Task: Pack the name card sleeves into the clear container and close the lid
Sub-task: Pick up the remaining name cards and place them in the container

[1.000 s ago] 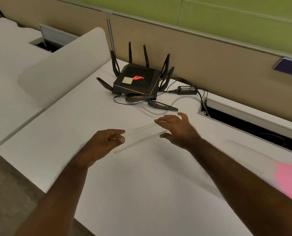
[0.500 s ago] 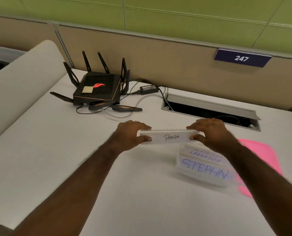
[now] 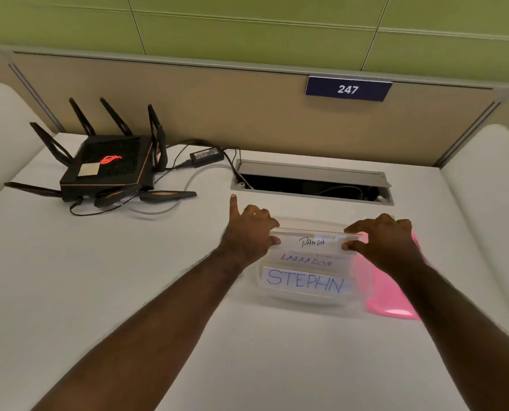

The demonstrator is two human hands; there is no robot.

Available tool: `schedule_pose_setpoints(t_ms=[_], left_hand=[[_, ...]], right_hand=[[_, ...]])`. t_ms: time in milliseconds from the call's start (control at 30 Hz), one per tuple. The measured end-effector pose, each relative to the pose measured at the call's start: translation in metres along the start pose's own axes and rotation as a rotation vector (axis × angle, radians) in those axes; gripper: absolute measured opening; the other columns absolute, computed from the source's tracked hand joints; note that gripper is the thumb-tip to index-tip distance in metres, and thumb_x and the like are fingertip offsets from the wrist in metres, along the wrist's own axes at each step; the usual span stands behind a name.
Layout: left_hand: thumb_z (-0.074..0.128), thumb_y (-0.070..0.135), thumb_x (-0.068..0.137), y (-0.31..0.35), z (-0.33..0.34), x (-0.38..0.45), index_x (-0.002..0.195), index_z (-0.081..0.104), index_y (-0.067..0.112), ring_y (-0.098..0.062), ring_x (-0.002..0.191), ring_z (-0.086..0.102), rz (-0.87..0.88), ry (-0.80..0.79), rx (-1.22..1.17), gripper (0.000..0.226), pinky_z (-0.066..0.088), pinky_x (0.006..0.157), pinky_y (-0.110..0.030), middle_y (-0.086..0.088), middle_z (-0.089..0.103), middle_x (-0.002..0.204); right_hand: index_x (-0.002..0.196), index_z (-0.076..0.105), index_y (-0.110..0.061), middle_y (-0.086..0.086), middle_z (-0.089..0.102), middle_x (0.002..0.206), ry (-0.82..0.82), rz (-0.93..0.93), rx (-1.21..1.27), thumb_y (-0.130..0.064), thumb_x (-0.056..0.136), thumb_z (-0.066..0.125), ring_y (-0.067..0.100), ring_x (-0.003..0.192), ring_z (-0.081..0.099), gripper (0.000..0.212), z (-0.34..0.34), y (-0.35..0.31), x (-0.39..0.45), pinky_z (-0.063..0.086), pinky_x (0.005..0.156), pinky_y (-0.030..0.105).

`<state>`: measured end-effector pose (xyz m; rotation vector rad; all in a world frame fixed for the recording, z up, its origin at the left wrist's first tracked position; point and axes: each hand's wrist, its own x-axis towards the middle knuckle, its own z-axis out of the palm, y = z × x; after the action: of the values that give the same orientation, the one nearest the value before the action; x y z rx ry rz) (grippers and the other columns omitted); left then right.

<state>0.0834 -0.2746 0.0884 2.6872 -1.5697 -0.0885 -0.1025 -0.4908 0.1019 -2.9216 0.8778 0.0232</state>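
Office cubicle: numbered partition (image 3: 348, 89), router (image 3: 107, 165).

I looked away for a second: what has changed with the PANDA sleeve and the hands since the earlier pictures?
Both hands, left hand and right hand, carried the PANDA sleeve rightward across the desk and lowered it into the clear container, behind the LABRADOR sleeve. Each hand still grips one end. The STEPHN sleeve, pink lid and router stayed put.

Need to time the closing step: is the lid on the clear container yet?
Off. The pink lid lies on the desk beside the clear container, whose open top shows the STEPHN sleeve inside.
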Motion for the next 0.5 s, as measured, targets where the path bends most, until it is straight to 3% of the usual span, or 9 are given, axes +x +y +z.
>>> schedule_pose_setpoints(t_ms=[167, 500], left_hand=[[0.053, 0.052, 0.09, 0.017, 0.011, 0.009, 0.123, 0.064, 0.028, -0.028, 0.138, 0.037, 0.033, -0.052, 0.12, 0.042, -0.014, 0.108, -0.067, 0.001, 0.063, 0.129], [0.052, 0.048, 0.091, 0.036, 0.029, 0.024, 0.122, 0.063, 0.028, -0.034, 0.143, 0.029, -0.027, -0.221, 0.268, 0.038, -0.011, 0.106, -0.074, -0.003, 0.06, 0.132]], right_hand=[[0.111, 0.069, -0.035, -0.002, 0.072, 0.111, 0.013, -0.009, -0.093, -0.055, 0.079, 0.067, 0.022, 0.107, 0.057, 0.038, 0.018, 0.006, -0.004, 0.032, 0.093, 0.042], [0.107, 0.073, -0.025, 0.003, 0.067, 0.109, -0.055, -0.096, -0.277, -0.051, 0.079, 0.069, 0.027, 0.106, 0.055, 0.039, 0.044, 0.0, 0.004, 0.036, 0.09, 0.044]])
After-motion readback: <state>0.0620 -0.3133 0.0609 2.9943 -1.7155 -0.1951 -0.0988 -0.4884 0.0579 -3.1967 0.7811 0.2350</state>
